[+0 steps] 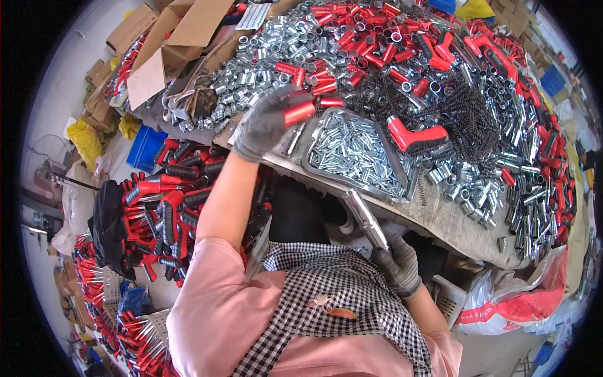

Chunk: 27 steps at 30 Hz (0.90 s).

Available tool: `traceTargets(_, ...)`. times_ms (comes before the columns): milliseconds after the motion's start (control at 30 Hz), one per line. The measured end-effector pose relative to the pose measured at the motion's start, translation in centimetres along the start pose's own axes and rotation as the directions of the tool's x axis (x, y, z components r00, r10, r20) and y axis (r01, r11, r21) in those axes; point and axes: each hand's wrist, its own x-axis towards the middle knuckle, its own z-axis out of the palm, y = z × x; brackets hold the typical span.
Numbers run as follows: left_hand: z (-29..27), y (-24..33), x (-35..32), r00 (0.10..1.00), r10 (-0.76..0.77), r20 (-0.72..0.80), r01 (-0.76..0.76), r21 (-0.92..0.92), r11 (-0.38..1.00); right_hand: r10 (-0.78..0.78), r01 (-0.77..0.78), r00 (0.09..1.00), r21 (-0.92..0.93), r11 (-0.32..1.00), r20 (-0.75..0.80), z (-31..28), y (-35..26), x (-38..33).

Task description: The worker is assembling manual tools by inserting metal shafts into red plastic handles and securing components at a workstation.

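My left hand point(259, 127), in a grey glove, is raised over the near left edge of the bench and blurred by motion. Its fingers close round a shiny red metal sleeve point(298, 113). Lower right, in front of the checked apron, my gloved right hand point(399, 266) grips the lower end of a silver metal tube point(366, 220), which slants up and to the left. Between the hands, on the bench, stands a clear plastic tray point(308, 161) full of small silver pins. A red pistol-shaped handle point(417, 134) lies just right of the tray.
Loose silver collars point(270, 60), red sleeves point(370, 31) and black springs point(468, 116) heap the bench point(449, 217). Finished-looking red and black tools point(173, 207) pile up at the left. A cardboard box point(188, 38) sits far left; a red-and-white sack point(515, 301) lies at lower right.
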Motion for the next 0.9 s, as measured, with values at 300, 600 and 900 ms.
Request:
traceTargets(300, 9.1, -1.9, -3.0, 0.967, -0.255, 0.014, 0.197, -0.675, 0.711, 0.032, -0.011, 0.998, 0.363, 0.932, -0.052, 1.4, -1.2, -0.5)
traceTargets(600, 12.7, -4.7, -4.2, 0.88, -0.443, -0.172, 0.169, -0.758, 0.63, 0.04, -0.016, 0.998, 0.389, 0.921, -0.053, 0.5, -0.7, -0.9)
traceTargets(900, 11.4, -5.9, -4.4, 0.796, -0.554, -0.243, 0.38, -0.51, 0.771, 0.115, -0.119, 0.993, 0.172, 0.978, 0.033, 0.8, -0.5, 0.1)
